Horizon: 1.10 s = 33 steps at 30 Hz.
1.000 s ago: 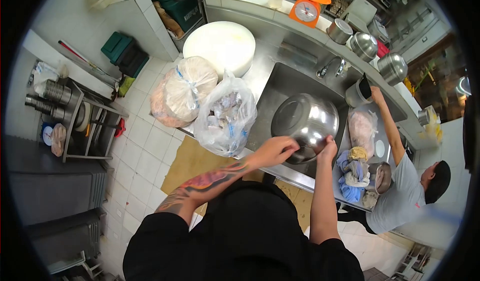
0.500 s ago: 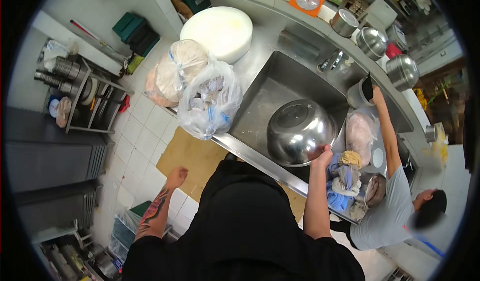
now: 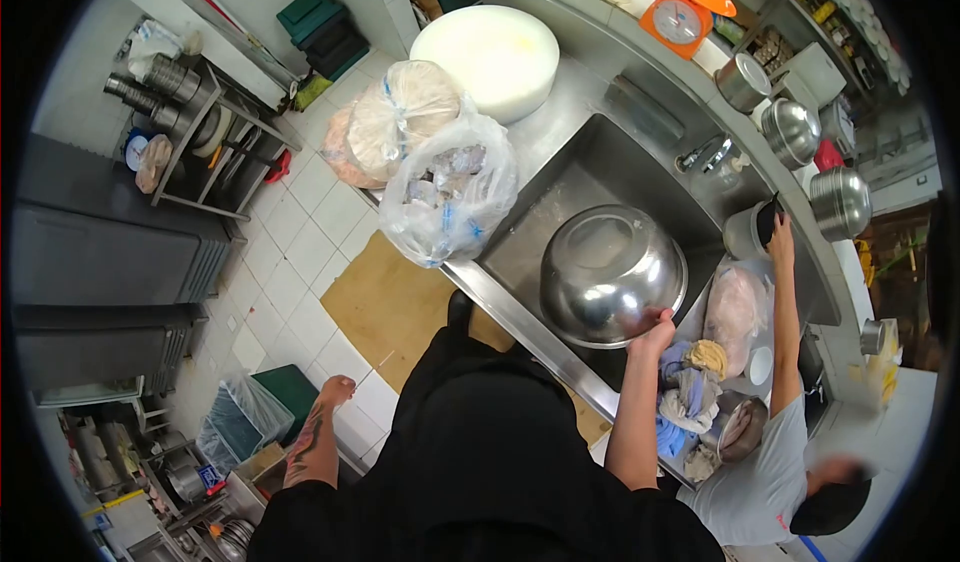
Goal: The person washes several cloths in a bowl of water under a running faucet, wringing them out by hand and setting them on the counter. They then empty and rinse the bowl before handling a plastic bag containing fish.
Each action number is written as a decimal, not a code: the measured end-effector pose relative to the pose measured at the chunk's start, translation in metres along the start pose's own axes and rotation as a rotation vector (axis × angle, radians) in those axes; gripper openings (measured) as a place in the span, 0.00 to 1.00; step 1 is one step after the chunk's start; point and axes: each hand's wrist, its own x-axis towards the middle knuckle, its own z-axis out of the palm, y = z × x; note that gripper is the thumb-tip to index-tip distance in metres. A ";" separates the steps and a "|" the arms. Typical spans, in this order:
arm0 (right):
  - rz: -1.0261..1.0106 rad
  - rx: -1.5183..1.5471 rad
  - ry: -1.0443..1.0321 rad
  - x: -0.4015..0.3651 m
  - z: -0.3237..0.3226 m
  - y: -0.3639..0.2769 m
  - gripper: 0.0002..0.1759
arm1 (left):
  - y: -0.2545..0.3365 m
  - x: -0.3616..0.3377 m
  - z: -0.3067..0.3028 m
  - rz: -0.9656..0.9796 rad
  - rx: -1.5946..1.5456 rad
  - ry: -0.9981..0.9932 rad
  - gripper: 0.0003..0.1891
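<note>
My right hand (image 3: 655, 332) grips the near rim of a large steel bowl (image 3: 612, 274), which sits upside down over the sink basin (image 3: 560, 197). My left hand (image 3: 337, 390) hangs low over the floor at the left, away from the counter, its fingers loosely curled and too small to read clearly. Left of the sink, a clear plastic bag (image 3: 445, 197) with blue marks leans against another tied bag (image 3: 405, 117). Behind them stands a thick round white block (image 3: 485, 60). Folded cloths (image 3: 690, 387) lie right of the bowl.
A co-worker (image 3: 755, 472) at the right reaches for a container (image 3: 748, 232) beside the sink. A bag of pale meat (image 3: 735, 312) lies near that arm. The faucet (image 3: 707, 154) and orange scale (image 3: 680, 22) are at the back. Below the counter lies a brown mat (image 3: 385, 307).
The view has turned, shifting the counter and sink rightward in the frame. My right hand still holds the bowl's rim. My left hand is lower in the frame.
</note>
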 end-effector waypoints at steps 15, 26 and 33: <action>-0.141 -0.041 0.216 -0.074 0.064 0.032 0.20 | 0.129 0.159 -0.083 0.347 0.056 -0.142 0.12; -0.277 -0.081 0.379 -0.071 0.059 0.052 0.18 | 0.195 0.245 -0.155 0.468 0.051 -0.045 0.14; -0.316 0.011 0.342 -0.067 0.063 0.061 0.20 | 0.170 0.231 -0.127 0.436 -0.030 -0.103 0.14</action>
